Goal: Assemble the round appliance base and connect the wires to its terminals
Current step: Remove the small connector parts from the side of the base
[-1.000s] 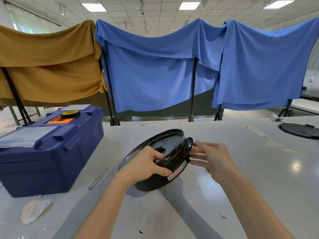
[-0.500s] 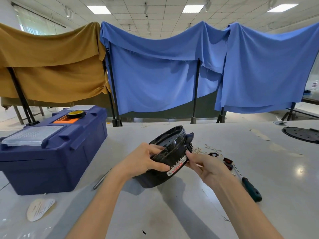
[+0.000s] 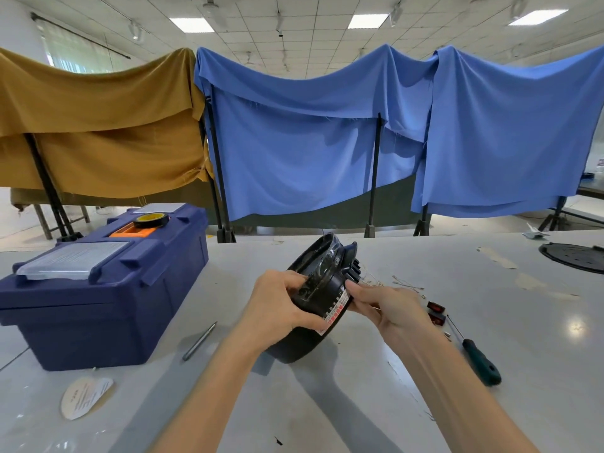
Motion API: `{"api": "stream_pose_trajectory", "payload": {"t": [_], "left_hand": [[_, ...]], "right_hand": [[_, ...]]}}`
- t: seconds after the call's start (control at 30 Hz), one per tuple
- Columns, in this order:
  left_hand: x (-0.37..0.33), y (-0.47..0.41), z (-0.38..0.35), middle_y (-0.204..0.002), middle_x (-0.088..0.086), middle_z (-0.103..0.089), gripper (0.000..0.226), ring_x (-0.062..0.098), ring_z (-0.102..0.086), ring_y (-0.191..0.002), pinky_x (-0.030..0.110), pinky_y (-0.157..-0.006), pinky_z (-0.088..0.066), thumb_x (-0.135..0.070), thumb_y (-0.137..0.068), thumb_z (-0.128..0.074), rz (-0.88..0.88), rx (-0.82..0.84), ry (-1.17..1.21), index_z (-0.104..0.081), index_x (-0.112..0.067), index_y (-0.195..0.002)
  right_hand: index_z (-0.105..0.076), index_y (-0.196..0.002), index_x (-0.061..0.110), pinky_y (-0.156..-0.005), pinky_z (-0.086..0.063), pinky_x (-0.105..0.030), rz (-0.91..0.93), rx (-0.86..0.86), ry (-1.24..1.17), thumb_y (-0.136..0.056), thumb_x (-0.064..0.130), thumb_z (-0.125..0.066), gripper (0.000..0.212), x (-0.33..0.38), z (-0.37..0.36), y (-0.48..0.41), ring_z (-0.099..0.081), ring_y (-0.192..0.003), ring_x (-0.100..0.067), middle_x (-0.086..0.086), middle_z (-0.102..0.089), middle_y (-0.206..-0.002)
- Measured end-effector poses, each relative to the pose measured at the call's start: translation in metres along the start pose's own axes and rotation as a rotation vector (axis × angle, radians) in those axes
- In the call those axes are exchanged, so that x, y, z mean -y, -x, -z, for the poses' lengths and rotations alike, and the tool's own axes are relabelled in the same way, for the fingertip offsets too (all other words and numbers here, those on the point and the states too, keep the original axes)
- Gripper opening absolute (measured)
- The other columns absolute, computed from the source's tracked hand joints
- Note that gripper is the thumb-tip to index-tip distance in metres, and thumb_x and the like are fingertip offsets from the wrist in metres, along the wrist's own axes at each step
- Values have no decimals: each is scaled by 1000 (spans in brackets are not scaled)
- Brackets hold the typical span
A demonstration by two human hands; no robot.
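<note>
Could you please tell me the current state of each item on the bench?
Round base: tipped up on edge, held in both hands.
Left hand: grips the base's near side.
Right hand: holds the base's far side.
Toolbox: lid closed, tape roll on top.
Screwdriver: lying flat on the table, untouched.
Wires: loose on the table.

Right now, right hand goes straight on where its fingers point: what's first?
The black appliance base; fingertips of the right hand seem to touch its labelled side wall, though depth is unclear.

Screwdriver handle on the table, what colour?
Dark green screwdriver handle; the head view shows it best.
</note>
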State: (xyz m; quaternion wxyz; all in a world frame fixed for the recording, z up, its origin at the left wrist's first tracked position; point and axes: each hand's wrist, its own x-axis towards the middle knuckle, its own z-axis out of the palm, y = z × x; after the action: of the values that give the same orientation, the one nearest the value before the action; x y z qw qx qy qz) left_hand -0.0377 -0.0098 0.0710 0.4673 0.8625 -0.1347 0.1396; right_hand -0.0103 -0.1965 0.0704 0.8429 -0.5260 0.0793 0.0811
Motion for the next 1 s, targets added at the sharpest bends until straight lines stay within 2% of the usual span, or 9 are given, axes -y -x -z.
{"api": "stream_pose_trajectory", "payload": {"t": [0.03, 0.13, 0.2, 0.27, 0.33, 0.47, 0.67, 0.83, 1.0], "left_hand": [[0, 0, 2, -74, -17, -71, 37, 2, -66, -67, 18, -62, -48, -21, -47, -93, 19, 3, 20, -73, -44, -68], [-6, -7, 18, -77, -3, -76, 37, 17, -72, -76, 32, -73, -57, -10, -51, -92, 147, 49, 86, -79, -30, -78], [-11, -14, 31, -79, 1, -76, 33, 19, -72, -77, 35, -75, -58, -5, -56, -91, 207, 99, 95, -79, -26, -78], [-16, -19, 39, -81, -3, -76, 28, 12, -71, -77, 28, -69, -56, -11, -60, -90, 235, 178, 80, -78, -31, -76], [-21, -20, 39, -82, -7, -76, 32, 5, -71, -77, 19, -64, -53, -25, -53, -93, 231, 230, 53, -78, -38, -78], [-21, -22, 30, -85, -5, -76, 66, 13, -72, -82, 34, -78, -57, -38, -31, -94, 186, 131, 40, -75, -23, -92], [-29, -32, 30, -77, -5, -75, 51, 10, -71, -72, 26, -68, -59, -17, -43, -97, 158, 101, -49, -72, -18, -87], [-35, -34, 30, -76, -3, -74, 49, 11, -71, -69, 22, -62, -58, -15, -44, -96, 156, 106, -58, -71, -16, -86], [-34, -36, 26, -77, 1, -74, 53, 17, -71, -74, 33, -70, -60, -15, -40, -97, 132, 79, -85, -71, -13, -86]], "right_hand": [[-68, -86, -15, -56, -60, -23, -3, 10, -12, -76, -11, -73, 12, 0, -2, 1, -74, -69, -30, -22, -73, -80], [-67, -90, -15, -50, -56, -18, -16, 72, -54, -79, -9, -71, 13, 0, -8, 4, -74, -72, -30, -23, -73, -86], [-66, -92, -16, -47, -53, -15, -23, 98, -82, -81, -7, -71, 16, -1, -11, 5, -74, -71, -29, -23, -73, -84], [-66, -90, -16, -47, -54, -15, -27, 103, -116, -81, -6, -70, 13, -1, -14, 5, -74, -68, -28, -21, -73, -81], [-66, -85, -13, -45, -53, -15, -38, 88, -151, -82, -6, -70, 9, 0, -16, 5, -74, -65, -26, -20, -73, -78], [-67, -88, -11, -43, -50, -14, -37, 73, -173, -83, -5, -70, 9, 1, -23, 4, -73, -62, -25, -19, -73, -80], [-64, -101, -9, -40, -47, -13, -61, 28, -180, -84, -2, -70, 19, 7, -34, 2, -71, -56, -21, -16, -71, -79], [-65, -89, -6, -37, -44, -11, -83, 17, -158, -85, -1, -70, 8, 12, -34, 2, -68, -53, -19, -16, -69, -78], [-65, -90, -5, -37, -44, -11, -83, 19, -140, -85, -1, -69, 8, 14, -35, 1, -67, -65, -22, -17, -68, -83]]}}
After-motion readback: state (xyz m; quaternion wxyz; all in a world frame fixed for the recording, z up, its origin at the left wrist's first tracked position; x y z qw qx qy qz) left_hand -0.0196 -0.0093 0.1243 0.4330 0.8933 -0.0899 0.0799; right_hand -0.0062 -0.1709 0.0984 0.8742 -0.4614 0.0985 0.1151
